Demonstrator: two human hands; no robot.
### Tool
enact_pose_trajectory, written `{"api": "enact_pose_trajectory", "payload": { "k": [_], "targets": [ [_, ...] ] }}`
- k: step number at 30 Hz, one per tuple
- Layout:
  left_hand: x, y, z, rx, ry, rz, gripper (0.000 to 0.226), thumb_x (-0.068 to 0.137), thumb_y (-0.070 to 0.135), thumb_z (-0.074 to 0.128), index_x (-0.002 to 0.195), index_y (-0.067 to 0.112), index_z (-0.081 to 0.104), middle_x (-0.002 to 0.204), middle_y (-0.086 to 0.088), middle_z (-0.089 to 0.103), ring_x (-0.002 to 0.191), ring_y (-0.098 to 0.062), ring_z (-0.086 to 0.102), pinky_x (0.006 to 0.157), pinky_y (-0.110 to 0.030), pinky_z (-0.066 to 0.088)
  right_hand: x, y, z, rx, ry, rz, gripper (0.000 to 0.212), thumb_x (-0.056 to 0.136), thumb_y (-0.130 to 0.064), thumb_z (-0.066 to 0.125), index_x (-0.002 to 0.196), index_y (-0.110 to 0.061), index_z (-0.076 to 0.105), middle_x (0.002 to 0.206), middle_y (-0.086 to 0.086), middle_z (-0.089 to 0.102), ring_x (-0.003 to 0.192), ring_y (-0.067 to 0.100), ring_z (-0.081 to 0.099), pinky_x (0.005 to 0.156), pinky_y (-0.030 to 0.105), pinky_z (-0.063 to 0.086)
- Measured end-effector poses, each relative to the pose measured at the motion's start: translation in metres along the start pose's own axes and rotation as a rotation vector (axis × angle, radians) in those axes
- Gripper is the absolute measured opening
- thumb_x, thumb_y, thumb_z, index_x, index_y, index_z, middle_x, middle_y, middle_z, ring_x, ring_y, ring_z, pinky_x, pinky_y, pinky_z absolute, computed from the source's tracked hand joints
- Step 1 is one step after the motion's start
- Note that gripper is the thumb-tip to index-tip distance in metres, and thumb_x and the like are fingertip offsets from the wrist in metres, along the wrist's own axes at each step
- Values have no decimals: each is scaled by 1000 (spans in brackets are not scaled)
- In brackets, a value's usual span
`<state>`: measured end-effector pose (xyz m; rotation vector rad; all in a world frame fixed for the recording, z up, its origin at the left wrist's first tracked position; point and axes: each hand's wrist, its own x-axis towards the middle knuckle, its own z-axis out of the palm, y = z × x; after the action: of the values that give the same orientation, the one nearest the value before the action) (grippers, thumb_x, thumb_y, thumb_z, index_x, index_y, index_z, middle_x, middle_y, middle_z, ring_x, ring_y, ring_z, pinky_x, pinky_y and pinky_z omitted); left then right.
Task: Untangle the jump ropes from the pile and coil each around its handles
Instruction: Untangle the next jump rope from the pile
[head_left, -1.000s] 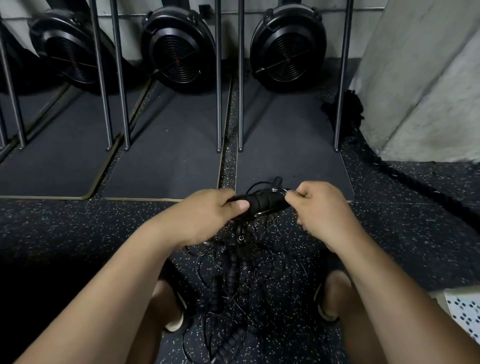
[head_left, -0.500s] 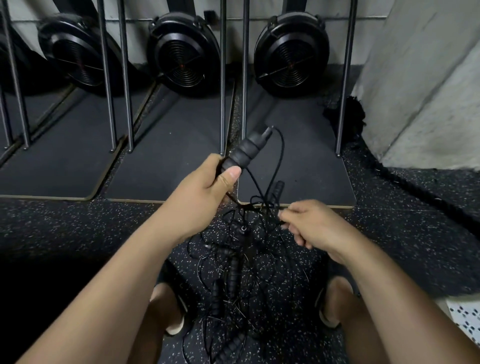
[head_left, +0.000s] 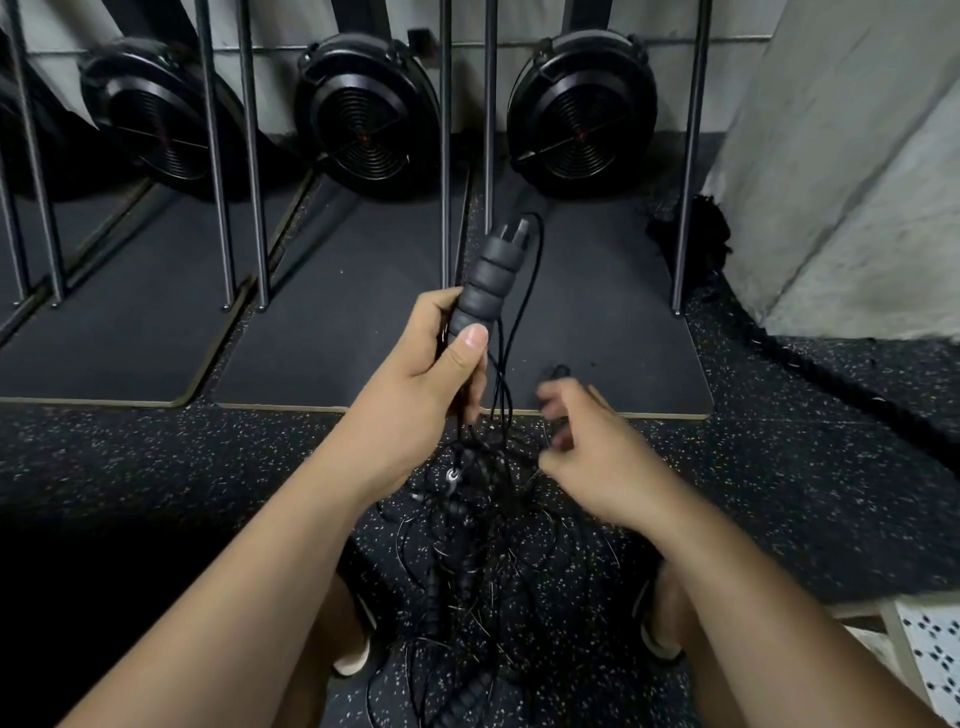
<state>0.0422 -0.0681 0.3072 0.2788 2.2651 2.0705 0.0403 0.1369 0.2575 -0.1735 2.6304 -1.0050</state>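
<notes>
Right, closest in at six o'clock, the pile of jump ropes (head_left: 467, 561) lies on the speckled rubber floor (head_left: 156, 467) between the person's feet, left shoe (head_left: 356, 657) at seven o'clock, right shoe (head_left: 657, 642) at five. It's thin black cords looping every which way, with several ribbed grips buried among them. Up a notch, the right hand (head_left: 597, 457) hovers just over the top of the tangle, a shade toward four o'clock of centre. It's smeared with blur, fingers bent down toward the cords, and whether they pinch a strand or hold nothing I cannot tell. Dead centre, the left hand (head_left: 415, 374) has a firm grip: fingers and thumb wrapped round the lower end of a black foam handle (head_left: 488, 280), thumb pressed flat on the ribbing, the handle tilted up toward twelve o'clock. Its cord (head_left: 525, 312) leaves the top tip, arcs over and drops down the handle's right side, past the hand and into the pile. Further out, dark mats (head_left: 363, 322) spread from ten round to one o'clock, with metal posts (head_left: 445, 156) standing on them. Behind those, round black fan housings (head_left: 363, 130) line the wall at eleven, twelve and one. Off at two o'clock stands a concrete pillar (head_left: 857, 182), and a thick black rope (head_left: 831, 374) runs along the floor from its base out to three o'clock.
</notes>
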Motion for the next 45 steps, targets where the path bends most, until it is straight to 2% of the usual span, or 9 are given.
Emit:
{"api": "enact_pose_trajectory", "payload": {
  "k": [4,8,13,17,22,25,31,36,45],
  "targets": [
    [-1,2,-1,-41,-43,-46,28,115,23,47,143,24,48,94,-7,50,81,-22,47,67,-35,45,11,-11,-12,486,135,-25,47,103,-31,64,148,-35,54,107,-10,67,80,-3,63,86,32,50],
    [-3,8,-4,-135,-131,-73,29,113,25,48,142,23,51,99,-10,49,80,-20,45,64,-32,42,17,-15,-13,352,177,-15,71,93,-73,64,154,-41,48,105,-9,65,96,11,66,86,35,52],
    [-5,12,-8,-226,-243,-95,31,110,30,50,140,21,53,101,-10,47,78,-19,41,61,-31,36,29,-22,-17,207,184,-45,27,97,-54,72,113,-32,68,82,-11,69,76,6,66,66,24,47],
    [-5,12,-10,-182,-230,-103,32,109,31,51,139,19,52,99,-9,48,79,-19,43,61,-31,37,30,-17,-12,182,110,-70,35,104,-44,68,80,-18,71,51,-9,53,46,5,44,50,28,33],
    [1,4,-17,50,-203,-169,30,109,23,59,139,28,52,97,-12,55,85,-23,59,75,-38,55,16,-25,-39,133,290,-104,39,108,-41,62,75,-21,68,58,-18,63,50,0,54,48,18,32],
    [2,-3,-12,16,-186,-247,43,103,2,65,139,22,57,100,-16,51,89,-19,57,78,-39,64,4,-39,-61,155,297,-166,34,108,-47,58,87,-29,77,70,-11,69,59,0,59,62,28,48],
    [8,-3,9,-91,4,-266,30,79,13,92,105,13,77,73,-1,63,59,-14,46,57,-30,52,-13,-66,-68,196,204,-198,36,110,-45,56,86,-26,76,70,-8,70,58,5,58,69,38,54],
    [6,-5,18,-153,10,-236,35,81,13,91,99,-7,69,82,-17,58,58,-18,44,53,-29,38,-16,-81,-75,172,172,-233,36,110,-40,56,83,-21,72,67,-7,70,56,3,56,63,34,50],
    [10,-2,10,-97,97,-227,32,83,25,91,79,7,65,61,-7,51,54,-21,39,50,-27,32,-9,-89,-92,463,299,-316,24,106,-45,63,101,-23,71,69,-4,66,61,14,58,61,35,48]
  ]
}}
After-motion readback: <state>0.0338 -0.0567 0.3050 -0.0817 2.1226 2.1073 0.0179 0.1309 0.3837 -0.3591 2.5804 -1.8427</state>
